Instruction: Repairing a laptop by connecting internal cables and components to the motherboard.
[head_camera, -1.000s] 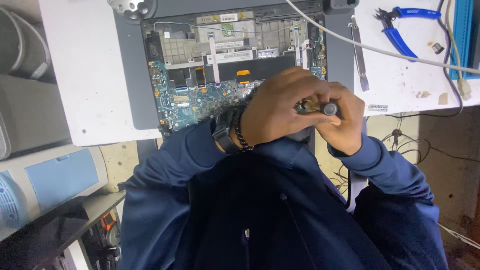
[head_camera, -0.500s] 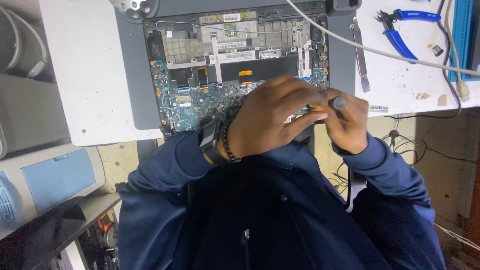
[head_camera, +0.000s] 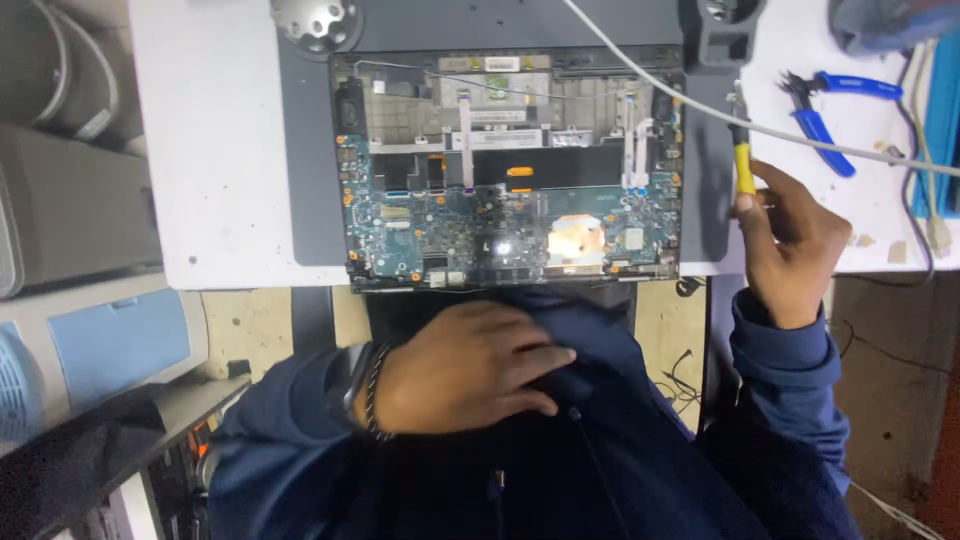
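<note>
An opened laptop (head_camera: 510, 200) with its blue-green circuit board exposed lies on a grey mat (head_camera: 305, 150) on the white table (head_camera: 215, 150). My right hand (head_camera: 790, 245) is at the laptop's right side, near the table edge. It grips a yellow-handled screwdriver (head_camera: 743, 168) that points away from me. My left hand (head_camera: 470, 365), with a watch and a bead bracelet on the wrist, lies flat on my dark blue jacket below the laptop's front edge and holds nothing.
Blue-handled pliers (head_camera: 830, 100) lie at the right of the table. A white cable (head_camera: 690, 100) runs diagonally over the laptop's far right corner. A round metal dish (head_camera: 318, 18) and a black part (head_camera: 730, 25) sit at the back. Grey boxes (head_camera: 70, 190) stand at the left.
Both hands were together over the laptop's front edge around a small tool. My left hand has dropped onto my jacket, and my right hand has moved right with the screwdriver, uncovering the board.
</note>
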